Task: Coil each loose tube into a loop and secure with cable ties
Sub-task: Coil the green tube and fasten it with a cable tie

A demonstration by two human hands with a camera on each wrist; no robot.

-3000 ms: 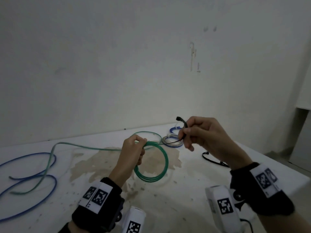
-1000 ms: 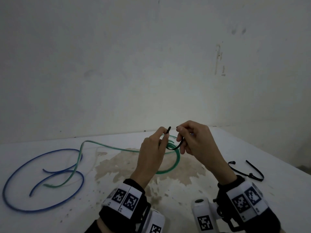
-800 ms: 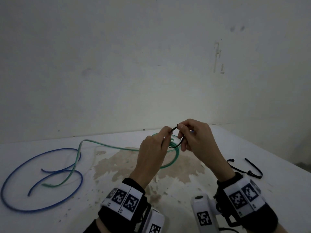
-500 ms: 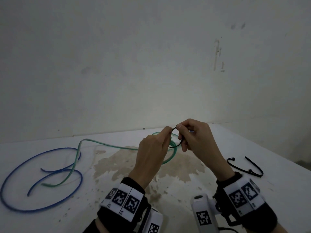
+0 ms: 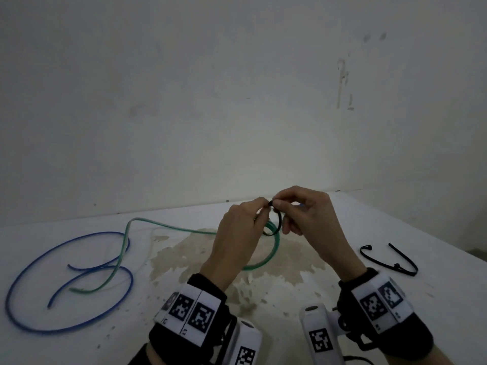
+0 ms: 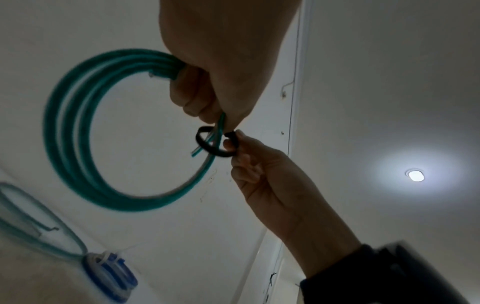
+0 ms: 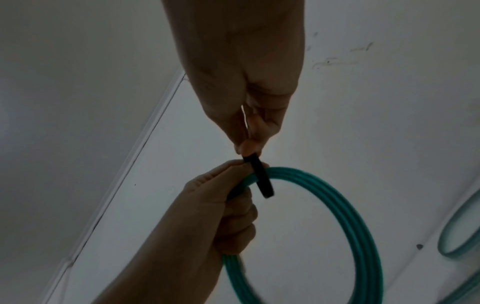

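My left hand (image 5: 259, 210) grips a green tube wound into a coil (image 5: 274, 248) of several turns, held above the table. A black cable tie (image 5: 279, 223) is looped around the coil's strands just past my left fingers. My right hand (image 5: 276, 206) pinches the tie where its two ends meet, touching my left fingertips. In the left wrist view the tie (image 6: 207, 148) rings the strands of the coil (image 6: 67, 144) and a short tube end. In the right wrist view the tie (image 7: 262, 179) crosses the coil (image 7: 350, 205) between both hands.
The green tube's loose tail (image 5: 123, 246) runs left over a loose blue tube (image 5: 31, 272) on the white table (image 5: 79, 338). Spare black cable ties (image 5: 387, 264) lie at the right, near the table edge. Tied blue and white coils (image 6: 109, 275) lie beyond the hands.
My right hand has brought the cable tie from beside the coil to around it. The tie's ends now meet at my fingertips, and both hands are pressed close together.
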